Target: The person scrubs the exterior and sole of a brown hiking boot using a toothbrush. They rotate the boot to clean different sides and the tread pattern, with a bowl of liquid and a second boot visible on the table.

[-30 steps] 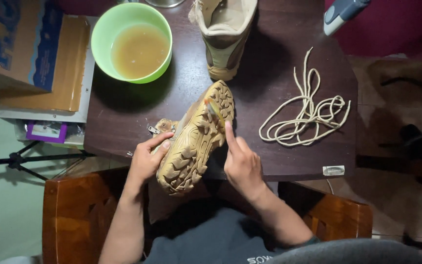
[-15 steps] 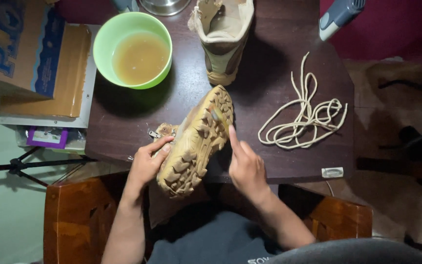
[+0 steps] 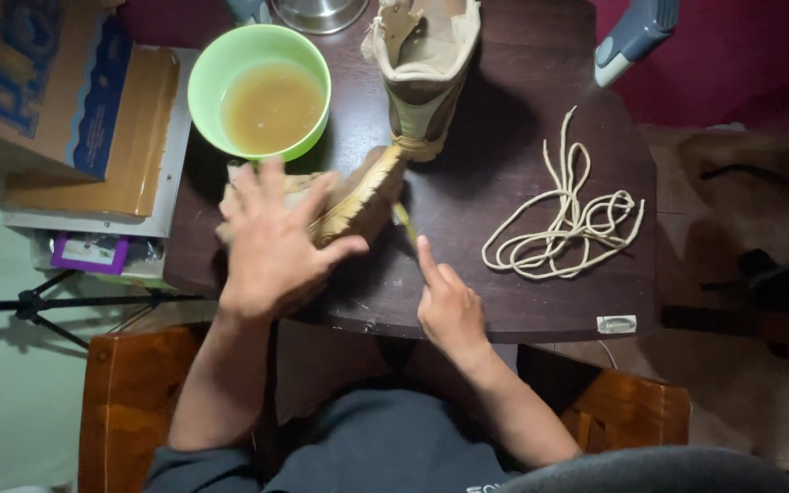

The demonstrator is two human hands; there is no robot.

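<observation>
A tan boot lies on its side on the dark wooden table, its edge showing a pale sole. My left hand is spread over the boot from above, fingers wide and thumb against its side, hiding most of it. My right hand sits just right of the boot near the table's front edge. It pinches a small yellowish brush with the index finger stretched along it, and the brush tip is close to the boot's sole edge. A second tan boot stands upright behind.
A green bowl of murky brown liquid sits at the back left. Loose cream laces lie coiled on the right. A cardboard box and flat packages are stacked left of the table. A metal pot stands at the back edge.
The boot has turned from sole-up onto its side and shifted toward the bowl. My left hand moved from its heel to over the top. My right hand drew back slightly.
</observation>
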